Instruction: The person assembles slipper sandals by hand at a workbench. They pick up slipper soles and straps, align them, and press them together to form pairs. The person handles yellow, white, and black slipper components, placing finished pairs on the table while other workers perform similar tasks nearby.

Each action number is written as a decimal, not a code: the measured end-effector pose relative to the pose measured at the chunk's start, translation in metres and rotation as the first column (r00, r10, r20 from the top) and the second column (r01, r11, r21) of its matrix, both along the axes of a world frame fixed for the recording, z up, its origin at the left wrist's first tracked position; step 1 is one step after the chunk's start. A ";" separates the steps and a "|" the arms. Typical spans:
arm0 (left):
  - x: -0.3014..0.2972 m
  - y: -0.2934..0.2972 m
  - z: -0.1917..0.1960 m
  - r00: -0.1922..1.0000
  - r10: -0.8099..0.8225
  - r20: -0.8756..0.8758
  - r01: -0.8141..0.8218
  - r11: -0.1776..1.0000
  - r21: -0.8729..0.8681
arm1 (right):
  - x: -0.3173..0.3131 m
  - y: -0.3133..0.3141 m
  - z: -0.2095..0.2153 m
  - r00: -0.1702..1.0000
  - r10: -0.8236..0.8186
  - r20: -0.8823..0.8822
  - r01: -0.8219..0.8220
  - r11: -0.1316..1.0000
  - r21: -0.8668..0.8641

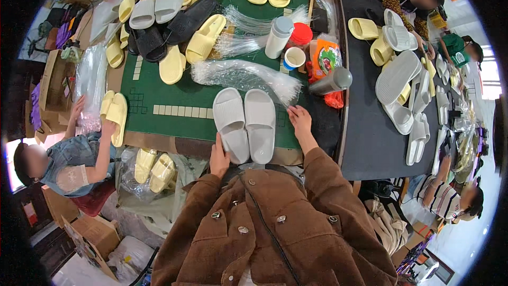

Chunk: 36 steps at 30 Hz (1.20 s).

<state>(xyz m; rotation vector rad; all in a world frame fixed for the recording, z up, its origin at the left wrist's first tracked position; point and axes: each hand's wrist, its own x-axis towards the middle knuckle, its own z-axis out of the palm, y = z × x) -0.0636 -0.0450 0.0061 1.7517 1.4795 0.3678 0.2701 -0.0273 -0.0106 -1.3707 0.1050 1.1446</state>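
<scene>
Okay, looked like positioning: had gray slippers [257, 124] on worktop [177, 87], touching and just right of left grip [220, 156]; had clear plastic bundle [248, 78] just ahead-left of right grip [300, 121]. Couldn't tell pinching from resting on either. Probably called for separating one piece next.

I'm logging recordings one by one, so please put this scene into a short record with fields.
left hand: fingers against the outer edge of the left gray slipper
right hand: at the loose end of a clear strand bundle; grip unclear
layout: right gray slipper beside the left one, toes pointing away
surface: green tabletop
drink items: white bottle, paper cup
upper left: slipper pile, yellow, gray and black
co-worker at left: hand at yellow slippers
</scene>
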 end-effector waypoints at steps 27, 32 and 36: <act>0.039 0.046 0.071 0.754 0.416 0.508 0.006 0.770 -0.639 | -0.042 -0.065 0.121 0.904 0.410 0.117 -0.426 0.885 0.188; 0.061 0.030 0.064 0.850 0.190 0.491 0.125 0.833 -0.539 | -0.064 -0.037 0.105 0.756 0.574 0.314 -0.625 0.776 0.084; 0.073 0.023 0.060 0.899 0.094 0.427 0.133 0.872 -0.471 | -0.088 -0.016 0.091 0.738 0.584 0.338 -0.640 0.765 0.075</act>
